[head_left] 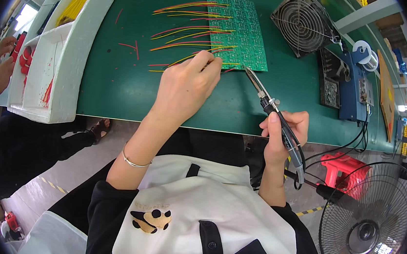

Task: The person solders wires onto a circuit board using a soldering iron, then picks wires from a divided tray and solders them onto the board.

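A green circuit board panel (pixel 252 29) lies on the green work mat, with rows of red and yellow wires (pixel 188 30) running off its left side. My left hand (pixel 191 79) is at the board's near left corner, thumb and fingers pinched together. A thin dark-red wire (pixel 228 70) sticks out from its fingertips toward the board's near edge; the grip itself is partly hidden. In my right hand (pixel 286 130) is a soldering iron (pixel 269 104), held like a pen. Its tip points up and left, at the board's near edge close to a yellow wire end.
A small square fan (pixel 301 24) stands right of the board, beside a blue soldering station (pixel 354 87) with a solder spool (pixel 366 54). At left is a white foam tray (pixel 73 55) with wires. Red scraps (pixel 136 49) dot the mat. Another person's hands (pixel 4 54) work far left.
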`<state>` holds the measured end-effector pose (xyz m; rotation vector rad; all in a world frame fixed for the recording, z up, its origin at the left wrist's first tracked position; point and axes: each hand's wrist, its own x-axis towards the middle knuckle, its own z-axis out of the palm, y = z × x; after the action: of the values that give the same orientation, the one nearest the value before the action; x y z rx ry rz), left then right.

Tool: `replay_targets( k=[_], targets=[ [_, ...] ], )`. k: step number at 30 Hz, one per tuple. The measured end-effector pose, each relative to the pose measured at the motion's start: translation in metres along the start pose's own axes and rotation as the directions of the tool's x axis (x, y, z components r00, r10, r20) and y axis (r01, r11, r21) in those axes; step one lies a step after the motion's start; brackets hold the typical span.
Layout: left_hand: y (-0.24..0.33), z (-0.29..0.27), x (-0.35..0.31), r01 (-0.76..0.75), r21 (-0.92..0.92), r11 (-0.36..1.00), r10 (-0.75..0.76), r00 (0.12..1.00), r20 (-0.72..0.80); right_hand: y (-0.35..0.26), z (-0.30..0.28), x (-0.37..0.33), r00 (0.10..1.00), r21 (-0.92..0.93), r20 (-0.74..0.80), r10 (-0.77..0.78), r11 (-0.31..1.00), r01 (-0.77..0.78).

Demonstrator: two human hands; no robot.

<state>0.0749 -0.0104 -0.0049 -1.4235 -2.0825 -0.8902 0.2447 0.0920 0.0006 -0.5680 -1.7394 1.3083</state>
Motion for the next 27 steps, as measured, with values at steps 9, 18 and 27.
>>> replay_targets(
  k=[9,18,27],
  targets=[
    [-0.0007,0.0003,-0.0012,0.014,0.016,1.000,-0.014,1.000,-0.011,0.0022,0.0022,0.0010,1.000,-0.010,0.020,-0.017,1.000,0.017],
    [-0.0007,-0.0011,-0.0021,0.008,0.010,1.000,-0.008,1.000,-0.005,-0.0026,-0.0022,-0.0016,0.998,0.038,0.024,0.054,0.998,-0.055],
    [0.0005,-0.0023,-0.0008,0.005,0.018,1.000,-0.005,1.000,-0.001,-0.0030,0.0001,-0.0002,0.997,0.034,0.037,0.068,0.997,-0.069]
  ],
)
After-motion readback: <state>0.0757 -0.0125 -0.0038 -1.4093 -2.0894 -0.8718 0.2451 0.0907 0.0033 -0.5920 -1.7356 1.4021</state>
